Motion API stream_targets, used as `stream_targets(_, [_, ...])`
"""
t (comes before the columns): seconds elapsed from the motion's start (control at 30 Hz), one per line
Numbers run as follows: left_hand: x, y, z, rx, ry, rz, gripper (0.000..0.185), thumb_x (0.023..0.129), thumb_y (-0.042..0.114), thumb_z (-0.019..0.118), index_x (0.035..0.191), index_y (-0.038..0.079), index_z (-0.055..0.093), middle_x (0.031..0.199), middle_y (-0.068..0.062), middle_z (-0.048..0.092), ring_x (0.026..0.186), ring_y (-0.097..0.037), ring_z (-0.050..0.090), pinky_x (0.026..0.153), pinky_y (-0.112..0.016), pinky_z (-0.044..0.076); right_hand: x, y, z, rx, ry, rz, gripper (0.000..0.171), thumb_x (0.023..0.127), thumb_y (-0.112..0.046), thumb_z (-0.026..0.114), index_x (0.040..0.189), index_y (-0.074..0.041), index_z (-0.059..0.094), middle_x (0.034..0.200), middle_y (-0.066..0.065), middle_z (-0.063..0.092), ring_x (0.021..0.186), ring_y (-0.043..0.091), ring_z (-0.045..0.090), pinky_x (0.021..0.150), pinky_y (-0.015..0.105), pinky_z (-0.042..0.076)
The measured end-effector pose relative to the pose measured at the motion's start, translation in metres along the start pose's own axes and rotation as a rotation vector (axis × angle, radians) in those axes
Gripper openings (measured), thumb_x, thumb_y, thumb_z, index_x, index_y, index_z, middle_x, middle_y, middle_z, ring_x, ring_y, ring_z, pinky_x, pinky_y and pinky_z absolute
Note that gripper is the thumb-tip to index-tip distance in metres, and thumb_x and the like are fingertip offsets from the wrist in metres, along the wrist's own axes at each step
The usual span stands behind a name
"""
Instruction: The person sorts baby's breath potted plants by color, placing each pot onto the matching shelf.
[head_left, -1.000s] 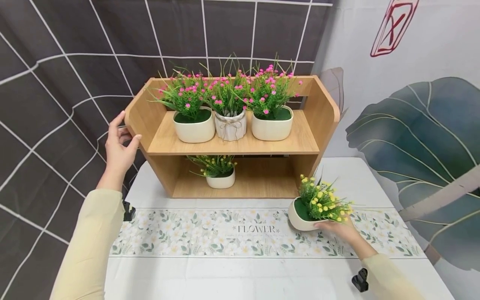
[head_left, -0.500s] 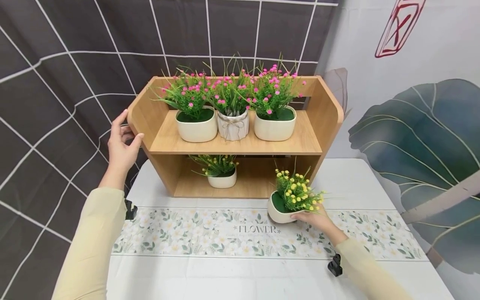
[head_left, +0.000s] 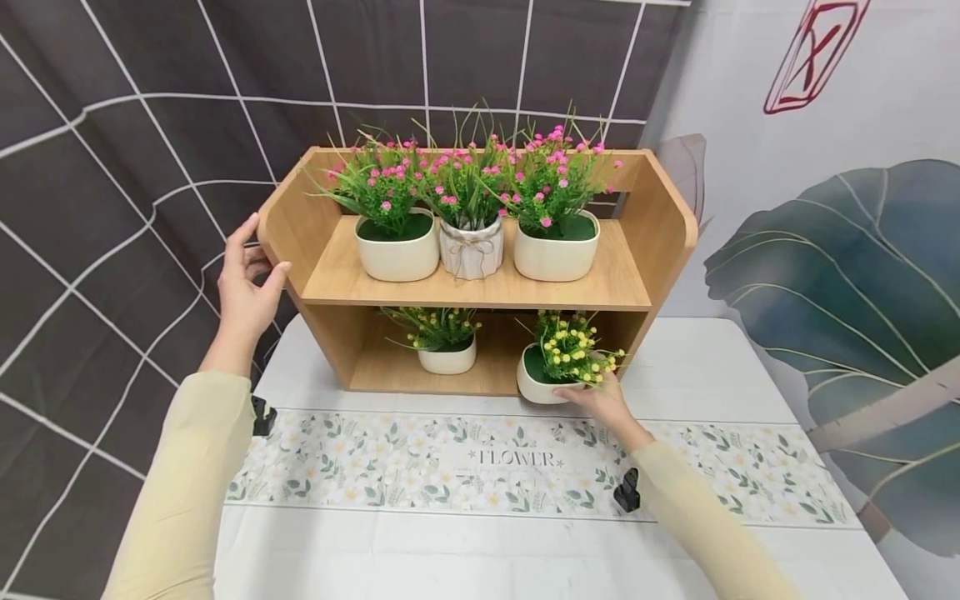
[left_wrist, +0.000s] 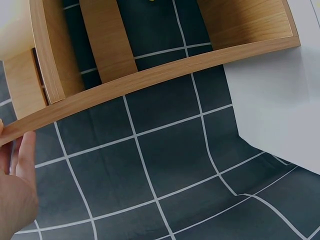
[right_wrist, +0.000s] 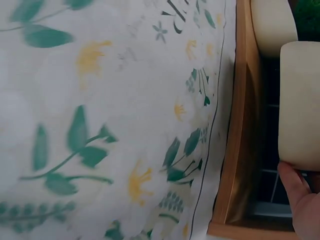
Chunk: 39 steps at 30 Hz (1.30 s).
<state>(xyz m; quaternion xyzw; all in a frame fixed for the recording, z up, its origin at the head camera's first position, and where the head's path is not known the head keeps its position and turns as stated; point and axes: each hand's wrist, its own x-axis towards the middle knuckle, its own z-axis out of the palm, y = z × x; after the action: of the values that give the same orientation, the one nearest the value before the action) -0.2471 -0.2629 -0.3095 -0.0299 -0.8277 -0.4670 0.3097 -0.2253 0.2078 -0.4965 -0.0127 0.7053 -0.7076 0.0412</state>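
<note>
My right hand (head_left: 602, 402) grips the right end of a white oval pot with yellow flowers (head_left: 542, 387), at the front of the lower level of a two-level wooden shelf (head_left: 480, 293). In the right wrist view, the thumb lies against the cream pot (right_wrist: 302, 110); the other fingers are mostly hidden. My left hand (head_left: 249, 296) holds the front edge of the shelf's left side panel, thumb inside and fingers outside. In the left wrist view, fingers of that hand (left_wrist: 20, 185) meet the panel's edge (left_wrist: 125, 85).
Another yellow-flowered pot (head_left: 448, 360) stands on the lower level, left of the held one. Above, two white oval pots (head_left: 397, 257) (head_left: 557, 254) flank a twine-tied pot (head_left: 471, 250), all with pink flowers. A floral-banded tablecloth (head_left: 360, 467) covers the table.
My right hand has carried the yellow-flowered pot leftward and away from me, from the table area to the lower level's front. My left hand keeps its hold on the side panel.
</note>
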Motion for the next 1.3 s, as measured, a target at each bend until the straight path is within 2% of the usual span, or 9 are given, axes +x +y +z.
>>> stream_targets(0.07, [0.000, 0.000, 0.000, 0.002, 0.000, 0.002, 0.065, 0.088, -0.004, 0.059, 0.145, 0.016, 0.036, 0.122, -0.020, 0.054, 0.090, 0.007, 0.047, 0.075, -0.009, 0.043, 0.006, 0.004, 0.003, -0.067, 0.024, -0.043, 0.080, 0.074, -0.001, 0.078, 0.140, 0.004, 0.034, 0.146, 0.020, 0.038, 0.133, 0.028, 0.037, 0.105, 0.019, 0.036])
stream_targets(0.1, [0.000, 0.000, 0.000, 0.005, 0.000, 0.001, 0.065, 0.088, -0.004, 0.059, 0.145, 0.017, 0.036, 0.122, -0.020, 0.054, 0.090, 0.008, 0.046, 0.075, -0.010, 0.043, 0.009, 0.006, 0.004, -0.237, 0.074, -0.102, 0.081, 0.070, 0.000, 0.081, 0.138, 0.006, 0.037, 0.140, 0.023, 0.044, 0.128, 0.031, 0.042, 0.104, 0.023, 0.039])
stream_targets(0.13, [0.000, 0.000, 0.000, 0.001, 0.001, -0.001, 0.065, 0.088, -0.004, 0.058, 0.145, 0.017, 0.035, 0.121, -0.020, 0.054, 0.090, 0.007, 0.046, 0.075, -0.011, 0.043, 0.012, 0.008, 0.006, -0.279, 0.087, -0.122, 0.082, 0.068, -0.003, 0.083, 0.137, 0.004, 0.039, 0.138, 0.022, 0.046, 0.128, 0.033, 0.043, 0.106, 0.029, 0.038])
stream_targets(0.23, [0.000, 0.001, 0.001, -0.007, 0.004, -0.004, 0.065, 0.088, -0.006, 0.058, 0.145, 0.016, 0.036, 0.120, -0.018, 0.053, 0.090, 0.007, 0.046, 0.078, -0.014, 0.044, 0.018, 0.012, 0.010, -0.343, 0.096, -0.134, 0.081, 0.068, -0.010, 0.085, 0.136, -0.001, 0.041, 0.137, 0.020, 0.048, 0.129, 0.035, 0.042, 0.109, 0.045, 0.033])
stream_targets(0.3, [0.000, 0.001, 0.001, -0.013, 0.002, -0.004, 0.065, 0.088, -0.006, 0.057, 0.145, 0.016, 0.035, 0.120, -0.017, 0.053, 0.089, 0.007, 0.046, 0.080, -0.017, 0.044, 0.022, 0.013, 0.013, -0.371, 0.104, -0.109, 0.082, 0.069, -0.015, 0.085, 0.137, -0.002, 0.041, 0.138, 0.020, 0.047, 0.127, 0.035, 0.043, 0.109, 0.048, 0.033])
stream_targets(0.5, [0.000, -0.001, 0.002, 0.000, 0.003, 0.000, 0.066, 0.088, -0.006, 0.058, 0.145, 0.016, 0.035, 0.121, -0.018, 0.052, 0.089, 0.008, 0.045, 0.081, -0.016, 0.044, 0.036, 0.014, 0.025, -0.368, 0.128, -0.073, 0.083, 0.070, -0.018, 0.084, 0.137, 0.000, 0.039, 0.137, 0.021, 0.049, 0.118, 0.036, 0.049, 0.107, 0.045, 0.038])
stream_targets(0.63, [0.000, -0.001, 0.001, -0.003, 0.010, 0.004, 0.065, 0.088, -0.006, 0.057, 0.145, 0.016, 0.035, 0.120, -0.016, 0.053, 0.089, 0.008, 0.046, 0.080, -0.014, 0.043, 0.047, 0.016, 0.032, -0.380, 0.150, -0.106, 0.083, 0.070, -0.015, 0.084, 0.137, 0.004, 0.039, 0.135, 0.024, 0.049, 0.128, 0.036, 0.044, 0.109, 0.044, 0.035])
stream_targets(0.9, [-0.003, 0.000, 0.002, -0.008, 0.013, -0.007, 0.064, 0.088, -0.006, 0.056, 0.145, 0.016, 0.037, 0.119, -0.009, 0.052, 0.090, 0.007, 0.046, 0.082, -0.014, 0.043, 0.062, 0.025, 0.037, -0.419, 0.191, -0.002, 0.084, 0.073, -0.023, 0.082, 0.139, 0.004, 0.037, 0.137, 0.024, 0.047, 0.130, 0.035, 0.042, 0.109, 0.044, 0.035])
stream_targets(1.3, [0.000, 0.001, 0.003, -0.012, 0.005, -0.003, 0.063, 0.089, -0.006, 0.056, 0.145, 0.016, 0.037, 0.128, -0.019, 0.051, 0.092, 0.006, 0.046, 0.084, -0.015, 0.043, 0.071, 0.027, 0.044, -0.496, 0.163, 0.033, 0.079, 0.076, -0.031, 0.080, 0.134, 0.007, 0.043, 0.135, 0.026, 0.050, 0.127, 0.036, 0.046, 0.106, 0.045, 0.038])
